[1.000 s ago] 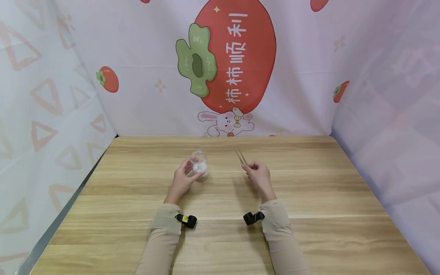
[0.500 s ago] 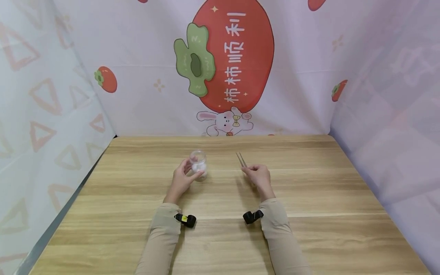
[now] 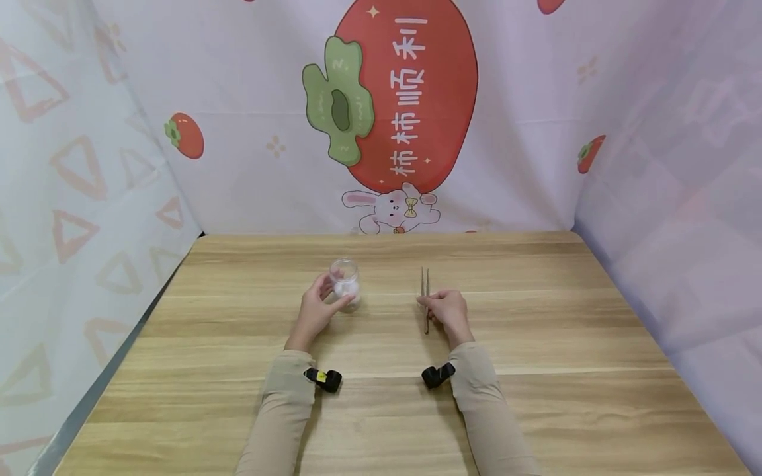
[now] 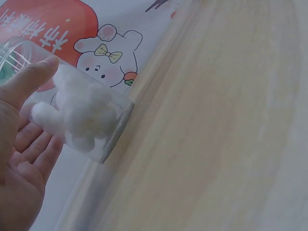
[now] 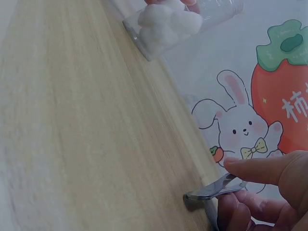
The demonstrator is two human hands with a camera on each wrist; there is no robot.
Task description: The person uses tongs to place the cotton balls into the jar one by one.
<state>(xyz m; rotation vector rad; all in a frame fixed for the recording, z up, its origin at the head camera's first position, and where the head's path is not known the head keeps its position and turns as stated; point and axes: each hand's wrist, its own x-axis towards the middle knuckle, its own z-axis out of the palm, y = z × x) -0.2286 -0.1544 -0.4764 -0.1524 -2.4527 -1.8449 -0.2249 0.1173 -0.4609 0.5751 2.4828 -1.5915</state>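
A clear jar (image 3: 345,285) with white cotton balls (image 4: 86,108) in its lower part stands upright, its mouth uncovered. My left hand (image 3: 318,311) grips it from the left side, thumb in front and fingers round the back. To the right, my right hand (image 3: 448,309) pinches a pair of metal tweezers (image 3: 426,291) by the middle. Their two tips point toward the back of the table, slightly apart. In the right wrist view the joined end of the tweezers (image 5: 204,193) sticks out between thumb and fingers, close over the wood. Nothing lies between the tips.
The wooden table (image 3: 381,410) reaches back to a white printed cloth (image 3: 250,178) with a red persimmon and a rabbit. More cloth hangs along the left and right sides. A small black camera sits on each wrist.
The tweezers have turned in my right hand: tips that leaned left now point straight back, and the joined end shows below the fingers. The left hand and the jar stay put.
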